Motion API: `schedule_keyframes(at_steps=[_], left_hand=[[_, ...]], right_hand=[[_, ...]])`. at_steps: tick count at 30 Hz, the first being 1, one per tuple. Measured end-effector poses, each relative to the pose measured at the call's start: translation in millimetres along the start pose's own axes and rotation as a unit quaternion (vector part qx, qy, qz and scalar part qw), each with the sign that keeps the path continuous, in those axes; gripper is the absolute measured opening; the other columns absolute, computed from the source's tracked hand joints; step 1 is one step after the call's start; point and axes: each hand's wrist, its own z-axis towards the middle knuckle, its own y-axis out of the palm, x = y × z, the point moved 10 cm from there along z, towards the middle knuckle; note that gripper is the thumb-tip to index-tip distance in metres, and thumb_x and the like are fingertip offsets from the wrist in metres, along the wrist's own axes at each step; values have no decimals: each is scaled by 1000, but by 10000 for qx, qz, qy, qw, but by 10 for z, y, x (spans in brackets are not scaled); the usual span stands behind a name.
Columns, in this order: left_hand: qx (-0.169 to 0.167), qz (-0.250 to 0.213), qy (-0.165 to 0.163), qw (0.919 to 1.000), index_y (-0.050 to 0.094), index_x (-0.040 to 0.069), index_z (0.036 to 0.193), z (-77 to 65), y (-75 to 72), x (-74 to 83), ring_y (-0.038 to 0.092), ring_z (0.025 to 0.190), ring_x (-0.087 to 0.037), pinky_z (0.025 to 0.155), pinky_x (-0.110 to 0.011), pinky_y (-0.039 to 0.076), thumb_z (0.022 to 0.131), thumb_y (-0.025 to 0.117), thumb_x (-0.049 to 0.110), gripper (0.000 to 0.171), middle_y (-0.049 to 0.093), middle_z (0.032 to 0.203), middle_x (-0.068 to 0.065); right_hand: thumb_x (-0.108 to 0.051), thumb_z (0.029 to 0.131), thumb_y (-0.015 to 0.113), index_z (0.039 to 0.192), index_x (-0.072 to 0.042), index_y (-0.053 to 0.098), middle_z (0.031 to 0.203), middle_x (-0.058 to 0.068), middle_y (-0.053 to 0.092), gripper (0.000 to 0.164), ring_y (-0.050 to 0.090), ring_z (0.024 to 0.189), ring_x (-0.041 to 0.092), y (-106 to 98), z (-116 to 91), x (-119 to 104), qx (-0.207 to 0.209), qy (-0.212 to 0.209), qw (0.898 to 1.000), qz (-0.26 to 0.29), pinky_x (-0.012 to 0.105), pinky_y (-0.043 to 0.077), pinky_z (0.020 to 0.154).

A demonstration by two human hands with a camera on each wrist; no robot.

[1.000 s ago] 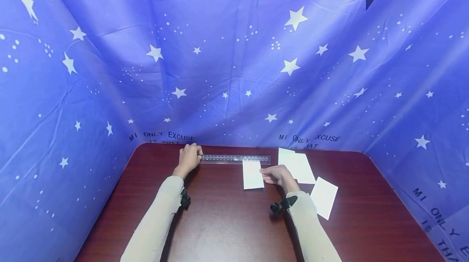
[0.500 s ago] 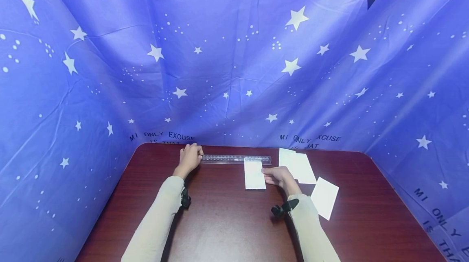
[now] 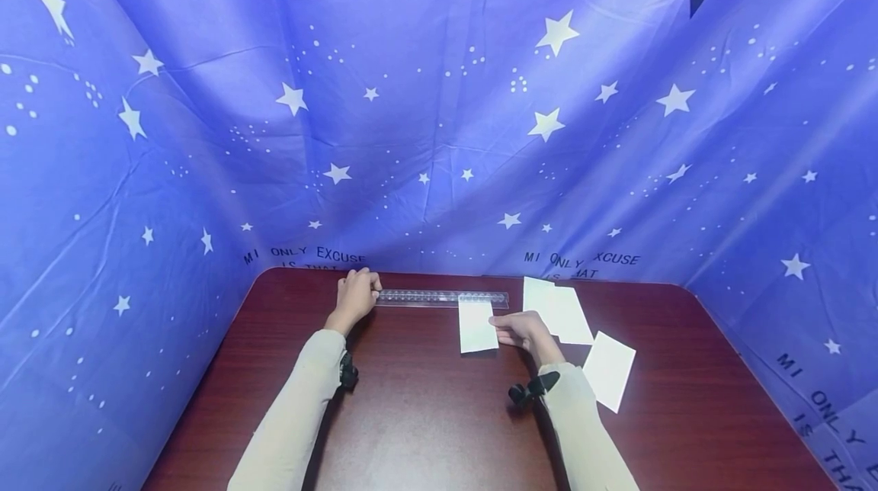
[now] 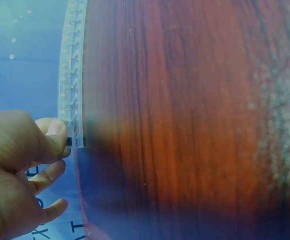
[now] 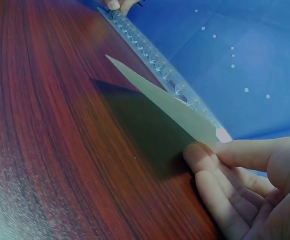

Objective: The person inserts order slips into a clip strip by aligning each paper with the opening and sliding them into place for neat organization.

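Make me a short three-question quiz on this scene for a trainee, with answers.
1. True or false: the left hand grips one end of the clear strip.
2. What does the right hand pinch? A) a pen; B) a white card; C) a cup.
3. Does the pinched card lie flat on the table? Say why.

Key
1. True.
2. B.
3. No; the right wrist view shows it tilted, its shadow on the table.

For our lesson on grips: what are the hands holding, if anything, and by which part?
The left hand pinches the clear strip by its left end; the right hand pinches a white card by its right edge.
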Motion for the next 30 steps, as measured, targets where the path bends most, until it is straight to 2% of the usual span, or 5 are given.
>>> schedule_keyframes(at_steps=[7,12,16,23,30], left_hand=[[-13,-34,-30,10000,64,10,77,16,-11,1,54,98,-33,90,-51,40,87,69,-1,16,62,94,-8],[-15,-36,-3,10000,64,11,77,20,-4,5,54,99,-33,91,-52,40,87,69,1,15,63,96,-8],[4,-2,33,10000,64,11,77,13,2,6,55,99,-33,91,-52,41,87,70,1,15,63,96,-8],[42,-4,51,10000,64,11,77,13,3,6,55,98,-32,91,-52,42,87,70,1,15,64,95,-8],[9,12,44,10000,64,11,78,24,2,-6,54,98,-32,90,-52,41,89,70,2,15,62,93,-7]], right_hand=[[-3,91,71,102,10,69,62,1,69,18,69,55,7,-23,-11,-7,119,-17,9994,323,22,59,62],[-4,92,71,97,7,69,62,2,70,12,70,56,8,-12,-16,-4,-8,29,9994,353,24,60,62],[-5,92,72,98,7,70,63,2,70,14,70,56,9,-11,-6,-44,-100,53,9999,69,26,60,63],[-2,87,76,103,13,70,64,1,68,23,66,55,8,-51,49,-186,77,-89,9985,-533,27,61,63],[-4,89,75,105,11,69,63,1,67,23,66,55,7,-72,97,-126,107,168,9989,-415,24,60,62]])
